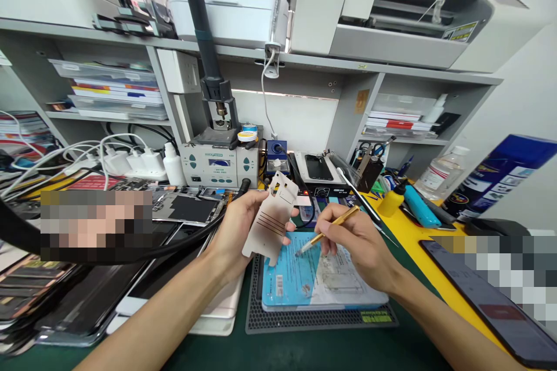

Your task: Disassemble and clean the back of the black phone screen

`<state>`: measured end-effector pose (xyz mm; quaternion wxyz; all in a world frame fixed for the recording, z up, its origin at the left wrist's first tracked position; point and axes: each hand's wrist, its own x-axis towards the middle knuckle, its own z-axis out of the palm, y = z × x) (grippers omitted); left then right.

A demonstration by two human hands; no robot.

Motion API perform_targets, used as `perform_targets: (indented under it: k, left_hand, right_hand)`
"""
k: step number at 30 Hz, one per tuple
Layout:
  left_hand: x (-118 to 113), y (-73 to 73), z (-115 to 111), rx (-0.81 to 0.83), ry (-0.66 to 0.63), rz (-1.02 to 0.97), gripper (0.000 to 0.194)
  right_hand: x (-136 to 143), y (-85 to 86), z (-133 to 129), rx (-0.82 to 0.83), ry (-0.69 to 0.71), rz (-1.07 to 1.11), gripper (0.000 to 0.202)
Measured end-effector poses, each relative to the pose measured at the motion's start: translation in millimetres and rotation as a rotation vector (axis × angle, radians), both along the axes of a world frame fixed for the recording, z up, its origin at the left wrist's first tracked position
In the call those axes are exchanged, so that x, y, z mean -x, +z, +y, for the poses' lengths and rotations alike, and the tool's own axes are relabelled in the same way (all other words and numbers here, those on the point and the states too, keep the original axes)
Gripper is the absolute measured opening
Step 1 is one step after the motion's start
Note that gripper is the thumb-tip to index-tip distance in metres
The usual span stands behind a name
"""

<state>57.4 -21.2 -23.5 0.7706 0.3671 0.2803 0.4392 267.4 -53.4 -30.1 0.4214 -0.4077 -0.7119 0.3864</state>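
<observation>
both hands are busy, each closed around 1 thing. the left hand (237, 223) grips a flat pale plate (270, 223) between thumb and fingers, with fingertips showing past the plate's right edge. the plate is tilted, and has thin dark lines across its middle and cutouts at its top end. the right hand (350, 235) holds a slim gold tool (342, 220) like a pen, its pale tip pointing down and toward the plate; whether the tip touches anything, i cannot tell.

below the 2 hands lies a blue and white box (289, 293), partly covered from view by the plate and the right hand. the box rests on a dark mat (313, 322) with a honeycomb pattern, on the green worktop (261, 353).

left of the left hand, a black hose (191, 237) curves over phone parts (96, 295). beyond the left hand stands a grey machine (217, 168) with a small display. to the right of the right hand are a yellow bottle (390, 203), a clear bottle (441, 173) and, nearer the viewer, a large dark phone (470, 290).
</observation>
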Motion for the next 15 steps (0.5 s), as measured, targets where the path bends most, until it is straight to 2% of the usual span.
perform_targets:
  k: [5,15]
  left_hand:
    - [-0.9,0.6,-0.8,-0.006,-0.006,-0.007,0.035]
    - [2.5,-3.2,0.7,-0.018,-0.043,0.008,0.037]
  right_hand:
    - [1.7,1.2,-2.7,0.006,0.018,-0.011,0.023]
    - [1.2,0.7,-0.1,-0.001,-0.035,-0.006,0.021]
